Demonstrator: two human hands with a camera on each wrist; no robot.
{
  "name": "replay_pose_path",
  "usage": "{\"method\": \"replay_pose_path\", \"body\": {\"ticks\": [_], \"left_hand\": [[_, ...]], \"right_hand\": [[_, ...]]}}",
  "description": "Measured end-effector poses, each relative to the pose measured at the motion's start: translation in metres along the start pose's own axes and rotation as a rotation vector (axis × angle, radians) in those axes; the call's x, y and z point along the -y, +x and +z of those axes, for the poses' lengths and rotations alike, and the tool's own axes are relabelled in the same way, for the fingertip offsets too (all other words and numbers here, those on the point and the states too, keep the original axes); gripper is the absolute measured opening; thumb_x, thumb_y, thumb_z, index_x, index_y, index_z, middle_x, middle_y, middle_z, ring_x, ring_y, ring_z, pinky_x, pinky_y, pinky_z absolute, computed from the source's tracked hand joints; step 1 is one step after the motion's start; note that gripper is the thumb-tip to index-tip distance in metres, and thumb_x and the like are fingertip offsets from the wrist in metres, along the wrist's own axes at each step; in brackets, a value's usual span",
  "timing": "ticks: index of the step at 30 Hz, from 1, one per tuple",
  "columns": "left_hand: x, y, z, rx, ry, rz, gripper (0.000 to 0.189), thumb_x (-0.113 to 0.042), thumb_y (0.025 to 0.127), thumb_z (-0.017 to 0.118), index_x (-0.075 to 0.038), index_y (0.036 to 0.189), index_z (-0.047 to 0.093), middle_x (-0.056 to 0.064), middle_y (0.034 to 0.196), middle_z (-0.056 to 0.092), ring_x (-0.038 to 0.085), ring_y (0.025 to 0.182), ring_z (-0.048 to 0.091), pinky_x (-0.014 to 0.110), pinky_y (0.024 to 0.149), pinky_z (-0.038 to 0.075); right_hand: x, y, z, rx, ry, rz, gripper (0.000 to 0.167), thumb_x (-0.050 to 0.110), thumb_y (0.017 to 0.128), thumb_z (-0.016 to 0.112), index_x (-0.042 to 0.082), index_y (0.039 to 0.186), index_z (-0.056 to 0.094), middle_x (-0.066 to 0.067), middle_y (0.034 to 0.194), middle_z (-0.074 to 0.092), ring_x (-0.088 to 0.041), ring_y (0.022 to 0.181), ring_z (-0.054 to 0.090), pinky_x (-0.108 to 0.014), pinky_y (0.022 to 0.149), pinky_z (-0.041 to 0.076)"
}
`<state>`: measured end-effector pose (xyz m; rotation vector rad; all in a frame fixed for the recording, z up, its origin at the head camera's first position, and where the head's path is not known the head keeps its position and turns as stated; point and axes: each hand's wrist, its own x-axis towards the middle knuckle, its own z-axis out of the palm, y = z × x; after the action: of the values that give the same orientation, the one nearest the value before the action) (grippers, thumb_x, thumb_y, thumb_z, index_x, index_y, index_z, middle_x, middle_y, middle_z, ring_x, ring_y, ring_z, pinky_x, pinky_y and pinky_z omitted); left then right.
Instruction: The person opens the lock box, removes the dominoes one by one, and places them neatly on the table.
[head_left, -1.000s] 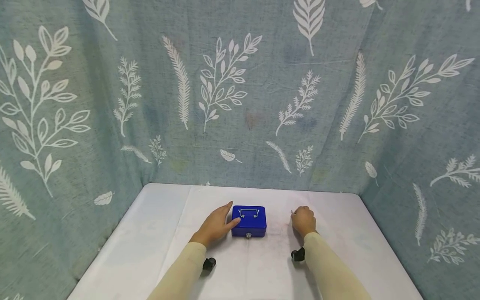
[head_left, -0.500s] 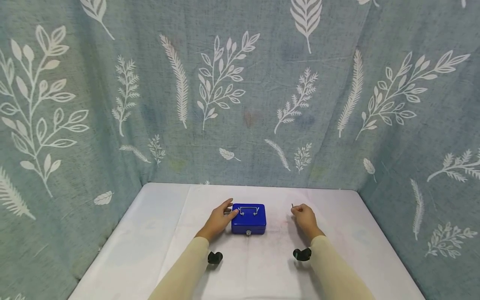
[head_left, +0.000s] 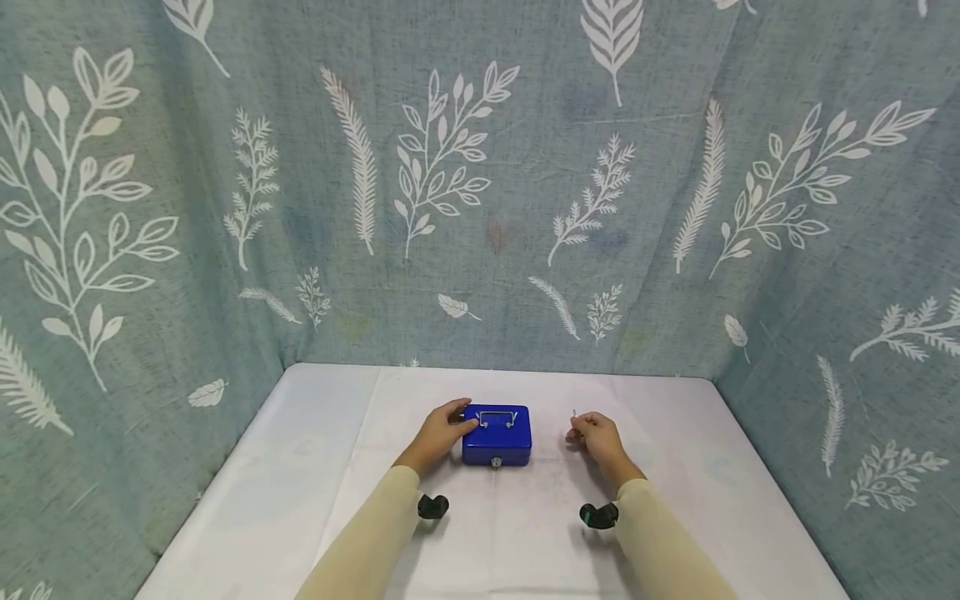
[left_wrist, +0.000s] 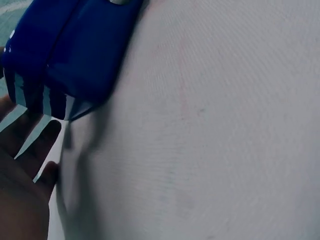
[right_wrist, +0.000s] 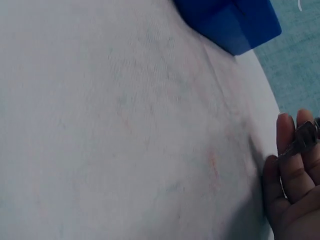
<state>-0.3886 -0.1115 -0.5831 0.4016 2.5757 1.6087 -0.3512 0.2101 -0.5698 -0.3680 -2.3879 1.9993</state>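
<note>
A blue metal cash box (head_left: 496, 437) with a wire handle on its lid and a lock on its front stands on the white-covered table. My left hand (head_left: 437, 435) is at its left side, thumb over the lid's left edge. In the left wrist view, spread, fairly straight fingers (left_wrist: 42, 140) reach toward the end of the box (left_wrist: 75, 55). Right of the box, my right hand (head_left: 600, 437) pinches a small metal key (right_wrist: 304, 137), whose thin end points up in the head view. The other fingers of that hand are partly bent, and part of the key is hidden.
A white cloth covers the table (head_left: 300, 500). Grey-green curtains (head_left: 480, 208) with white leaf prints hang behind it and on both sides. A small black device (head_left: 598, 516) sits at the right wrist, and another black device (head_left: 432, 507) at the left.
The left hand has shifted forward along the box's left side, its thumb now farther back on the lid. The right hand has moved slightly left and turned, bringing the key's end into view.
</note>
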Motion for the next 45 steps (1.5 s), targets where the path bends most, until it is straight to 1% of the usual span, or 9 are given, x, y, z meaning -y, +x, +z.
{"method": "replay_pose_path", "body": {"ticks": [5,10,13,18,27,30,37,41,45], "left_hand": [[0.006,-0.003,0.001,-0.019,-0.052,-0.008,0.067,-0.051,0.087,0.069,-0.017,0.142,0.052,0.009,0.129,0.06,0.028,0.121,0.054,0.05,0.103,0.041],[0.006,-0.006,0.003,-0.054,-0.064,-0.05,0.067,-0.055,0.085,0.068,-0.021,0.141,0.053,0.008,0.13,0.06,0.027,0.122,0.053,0.05,0.104,0.04],[0.004,-0.005,0.005,-0.042,-0.063,-0.051,0.066,-0.054,0.087,0.066,-0.021,0.142,0.051,0.01,0.133,0.057,0.029,0.126,0.051,0.051,0.106,0.038],[0.001,-0.005,0.007,-0.038,-0.055,-0.063,0.065,-0.053,0.09,0.064,-0.019,0.143,0.049,0.013,0.137,0.054,0.031,0.129,0.048,0.051,0.107,0.036],[0.009,-0.007,0.012,-0.089,-0.014,-0.027,0.06,-0.05,0.092,0.062,-0.015,0.14,0.051,0.013,0.132,0.057,0.03,0.123,0.052,0.051,0.104,0.039],[0.009,-0.009,0.012,-0.113,-0.019,-0.025,0.059,-0.048,0.092,0.064,-0.014,0.139,0.052,0.012,0.13,0.058,0.03,0.12,0.054,0.05,0.102,0.042],[0.006,-0.011,0.013,-0.176,-0.034,-0.046,0.061,-0.049,0.089,0.067,-0.013,0.136,0.054,0.011,0.127,0.06,0.028,0.117,0.056,0.049,0.1,0.044],[0.008,-0.014,0.014,-0.181,-0.027,-0.048,0.059,-0.051,0.089,0.066,-0.016,0.135,0.055,0.009,0.126,0.061,0.027,0.117,0.056,0.049,0.1,0.044],[0.009,-0.016,0.015,-0.182,-0.017,-0.049,0.056,-0.051,0.089,0.066,-0.019,0.133,0.055,0.007,0.124,0.061,0.026,0.116,0.056,0.05,0.099,0.044]], "right_hand": [[0.003,-0.004,0.007,0.013,0.042,0.054,0.016,0.015,0.097,0.059,-0.001,0.099,0.058,-0.013,0.082,0.062,-0.02,0.069,0.065,-0.035,0.061,0.057],[0.003,-0.007,0.013,0.091,0.016,0.09,0.019,0.015,0.095,0.061,-0.003,0.101,0.06,-0.013,0.082,0.062,-0.018,0.068,0.062,-0.034,0.062,0.057],[0.002,-0.007,0.014,0.139,0.014,0.093,0.022,0.014,0.095,0.062,-0.006,0.103,0.06,-0.01,0.08,0.061,-0.018,0.068,0.061,-0.033,0.062,0.057],[0.001,-0.008,0.015,0.168,0.029,0.088,0.022,0.013,0.095,0.063,-0.007,0.103,0.059,-0.01,0.081,0.061,-0.018,0.07,0.062,-0.033,0.064,0.057],[0.001,-0.015,0.021,0.259,-0.021,0.069,0.021,0.013,0.097,0.059,-0.007,0.104,0.06,-0.014,0.087,0.064,-0.02,0.074,0.061,-0.035,0.068,0.057],[0.001,-0.017,0.022,0.258,-0.026,0.05,0.017,0.011,0.096,0.059,-0.005,0.1,0.06,-0.015,0.086,0.064,-0.02,0.073,0.061,-0.035,0.067,0.057],[-0.002,-0.022,0.03,0.196,0.002,0.001,0.009,0.003,0.09,0.062,-0.002,0.096,0.06,-0.012,0.084,0.067,-0.021,0.069,0.064,-0.036,0.063,0.058],[-0.005,-0.027,0.034,0.197,-0.035,-0.035,0.006,0.001,0.086,0.062,-0.003,0.09,0.062,-0.009,0.074,0.066,-0.02,0.063,0.063,-0.033,0.057,0.055],[-0.005,-0.035,0.037,0.212,-0.111,-0.079,0.005,0.002,0.083,0.064,-0.003,0.084,0.064,-0.008,0.069,0.066,-0.019,0.061,0.062,-0.03,0.051,0.05]]}}
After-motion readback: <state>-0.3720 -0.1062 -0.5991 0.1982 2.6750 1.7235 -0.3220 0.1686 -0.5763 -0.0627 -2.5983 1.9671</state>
